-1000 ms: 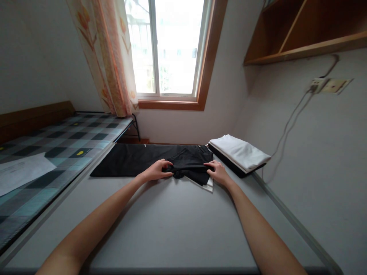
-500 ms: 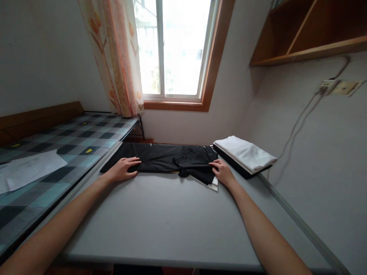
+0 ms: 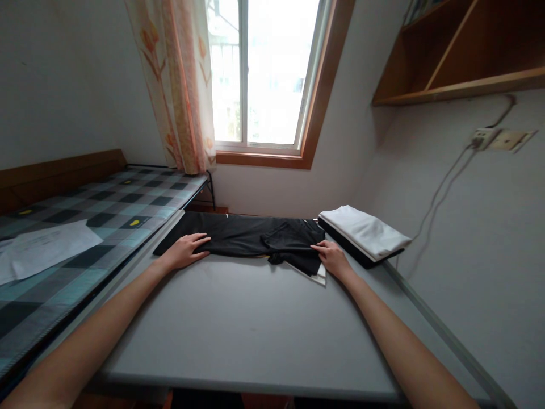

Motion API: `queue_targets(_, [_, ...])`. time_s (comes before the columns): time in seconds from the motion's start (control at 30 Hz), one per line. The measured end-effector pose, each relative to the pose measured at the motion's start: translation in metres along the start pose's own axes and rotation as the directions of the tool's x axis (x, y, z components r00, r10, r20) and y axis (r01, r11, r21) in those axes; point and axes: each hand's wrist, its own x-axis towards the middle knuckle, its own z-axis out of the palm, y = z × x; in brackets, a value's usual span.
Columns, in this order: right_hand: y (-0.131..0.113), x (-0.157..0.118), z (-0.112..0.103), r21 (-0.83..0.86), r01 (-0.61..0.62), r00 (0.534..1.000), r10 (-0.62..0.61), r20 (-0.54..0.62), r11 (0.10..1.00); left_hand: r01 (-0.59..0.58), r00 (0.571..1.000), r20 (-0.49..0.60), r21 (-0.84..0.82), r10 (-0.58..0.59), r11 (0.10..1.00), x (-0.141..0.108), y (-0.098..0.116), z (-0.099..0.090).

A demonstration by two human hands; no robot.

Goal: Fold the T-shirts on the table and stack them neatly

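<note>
A black T-shirt (image 3: 238,234), folded into a long strip, lies across the far part of the grey table (image 3: 238,324). Its right part shows a bunched, sleeve-like fold, and a white edge (image 3: 319,278) sticks out beneath the right corner. My left hand (image 3: 186,250) rests on the shirt's left part with its fingers spread. At the right end, my right hand (image 3: 334,257) touches the cloth with its index finger stretched out; its other fingers are partly hidden.
A folded white cloth (image 3: 361,227) lies on a black one (image 3: 349,244) at the table's right. To the left is a bed with a checked mattress (image 3: 170,196) and papers (image 3: 55,247). A wall shelf (image 3: 451,85) and a plugged-in cable (image 3: 443,187) are at right.
The view has shifted slightly. Both hands stay at about the same spots on the shirt, and the shirt looks unchanged.
</note>
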Motion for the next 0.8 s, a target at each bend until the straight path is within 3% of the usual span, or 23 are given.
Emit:
queue_targets(0.2, [0.002, -0.001, -0.010, 0.078, 0.022, 0.999, -0.025, 0.039, 0.997, -0.092, 0.996, -0.001, 0.070, 0.092, 0.993, -0.016, -0.028, -0.007])
queue_targets(0.37, [0.008, -0.004, -0.023, 0.219, 0.056, 0.986, -0.088, 0.142, 0.974, -0.027, 0.998, 0.063, 0.176, 0.016, 0.984, -0.026, -0.034, -0.020])
queue_targets(0.57, [0.003, 0.000, -0.018, 0.078, 0.031, 0.995, -0.039, 0.095, 0.996, 0.077, 0.996, 0.042, 0.148, -0.084, 0.986, -0.017, -0.017, -0.022])
queue_targets(0.8, [-0.004, -0.009, -0.028, 0.037, 0.007, 0.991, -0.012, 0.132, 0.999, 0.047, 0.994, 0.096, 0.026, -0.049, 0.999, -0.040, -0.035, -0.032])
